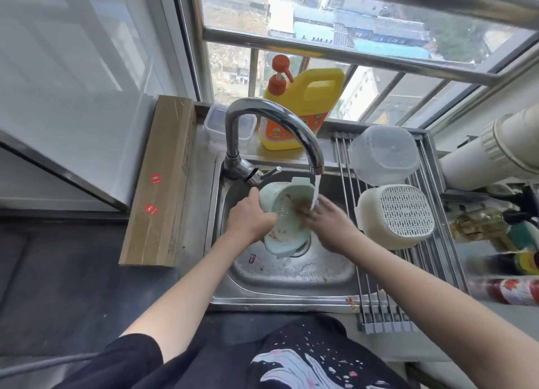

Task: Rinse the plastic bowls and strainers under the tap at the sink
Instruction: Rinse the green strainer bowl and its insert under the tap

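A pale green plastic strainer [284, 210] with reddish-brown smears is held tilted over the steel sink [291, 275], under the running tap [316, 168]. My left hand [249, 218] grips its left rim. My right hand [329, 224] is inside the strainer on the right, fingers blurred and pressed against the dirty inner wall where the water stream lands. On the drying rack [431, 260] to the right lie a clear plastic bowl [385, 155] upside down and a cream strainer [398, 215] with its perforated bottom showing.
A yellow detergent jug [303, 111] with an orange pump stands behind the tap, next to a clear lidded box [217, 124]. A long cardboard box [163, 181] lies left of the sink. Bottles [507, 260] and a white pipe [490, 152] crowd the right edge.
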A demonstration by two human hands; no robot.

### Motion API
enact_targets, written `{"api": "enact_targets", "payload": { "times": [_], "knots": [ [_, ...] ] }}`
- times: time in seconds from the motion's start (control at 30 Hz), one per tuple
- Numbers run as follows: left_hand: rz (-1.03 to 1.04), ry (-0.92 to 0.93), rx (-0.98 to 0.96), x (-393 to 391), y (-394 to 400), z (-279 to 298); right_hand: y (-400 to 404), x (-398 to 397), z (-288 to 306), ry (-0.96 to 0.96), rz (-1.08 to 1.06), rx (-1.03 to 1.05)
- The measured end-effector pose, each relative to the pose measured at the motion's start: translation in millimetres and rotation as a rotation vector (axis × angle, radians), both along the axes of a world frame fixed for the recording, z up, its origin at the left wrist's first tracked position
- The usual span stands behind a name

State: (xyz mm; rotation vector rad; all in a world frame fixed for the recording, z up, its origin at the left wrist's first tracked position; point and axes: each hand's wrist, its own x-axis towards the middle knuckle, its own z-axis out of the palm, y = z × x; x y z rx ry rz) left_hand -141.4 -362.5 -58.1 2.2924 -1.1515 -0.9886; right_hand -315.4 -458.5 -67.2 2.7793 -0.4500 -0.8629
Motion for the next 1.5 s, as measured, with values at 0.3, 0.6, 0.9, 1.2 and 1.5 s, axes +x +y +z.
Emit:
{"api": "enact_targets", "payload": {
  "times": [0.3,0.6,0.9,1.2,1.5],
  "knots": [
    [-0.019,0.052,0.073,-5.0,1.6,2.7,1.3,-3.4,-2.2,0.117,0.033,-0.077],
    [-0.025,0.373,0.148,4.0,2.1,7.0,9.2,-0.5,-2.5,0.103,0.048,-0.289],
    [0.006,0.164,0.078,-7.5,2.0,-2.3,42.9,-3.0,-16.2,0.089,-0.173,0.262],
    [-0.056,0.042,0.065,-8.7,-1.4,-4.0,4.4,-19.1,14.7,0.231,0.035,-0.271],
    [-0.107,-0.083,-0.040,-18.4,-5.0,0.5,10.7,-11.6,4.4,0.104,-0.028,-0.198]
  ]
}}
